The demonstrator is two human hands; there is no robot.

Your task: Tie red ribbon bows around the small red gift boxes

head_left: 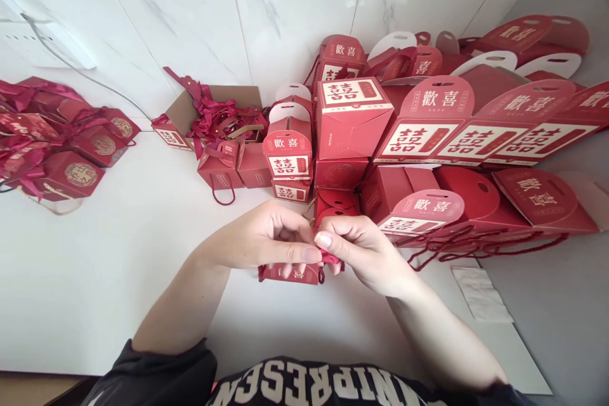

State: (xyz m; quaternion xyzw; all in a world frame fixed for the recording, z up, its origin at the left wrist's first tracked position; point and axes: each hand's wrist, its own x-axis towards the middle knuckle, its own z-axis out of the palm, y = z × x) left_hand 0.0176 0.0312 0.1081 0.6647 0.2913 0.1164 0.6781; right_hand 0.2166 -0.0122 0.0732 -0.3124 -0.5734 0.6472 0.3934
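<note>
Close together at the middle front, both my hands work at a small piece of red ribbon (330,258). My right hand (364,252) pinches it between thumb and bent fingers. My left hand (273,238) is closed too, its thumb and fingertips meeting at the ribbon; part of the ribbon is hidden by the fingers. Just under my hands is a small red gift box (295,275) with white lettering on its side. Most of that box is covered by my left hand, and I cannot tell whether the ribbon is joined to it.
Red gift boxes (423,139) with rounded tops and cord handles are stacked at the right. An open carton (183,115) of red ribbons stands by the tiled wall. More ribboned boxes (78,174) sit at the far left, near a grey cable (95,85). White tissues (481,295) lie at right.
</note>
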